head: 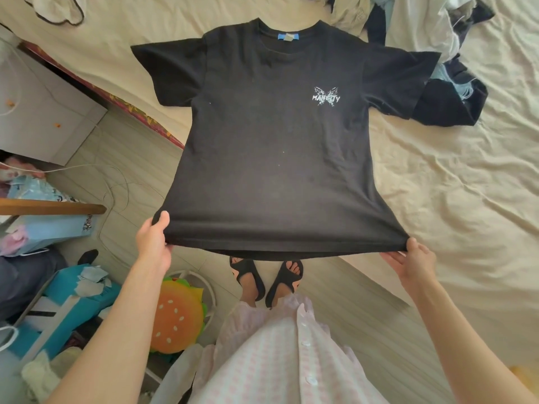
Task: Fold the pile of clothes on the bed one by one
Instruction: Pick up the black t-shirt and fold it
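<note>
Head view: both hands' fingers pinch black T-shirt (274, 147) hem; clothes pile (431, 30), seemingly jumbled, behind.

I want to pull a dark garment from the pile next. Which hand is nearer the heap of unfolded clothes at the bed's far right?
Right. The right hand grips the black T-shirt's hem corner below the heap of unfolded clothes; the left hand grips the opposite corner, farther away.

Left hand (154, 242): fingers hidden under black T-shirt (277, 158) hem, only thumb shows. Right hand (414, 258): fingertips tucked beneath hem corner. Far right, clothes pile (431, 27) cut by top edge. Far left, pale garment (57, 10) cropped likewise. Chest print lettering partly unreadable.
</note>
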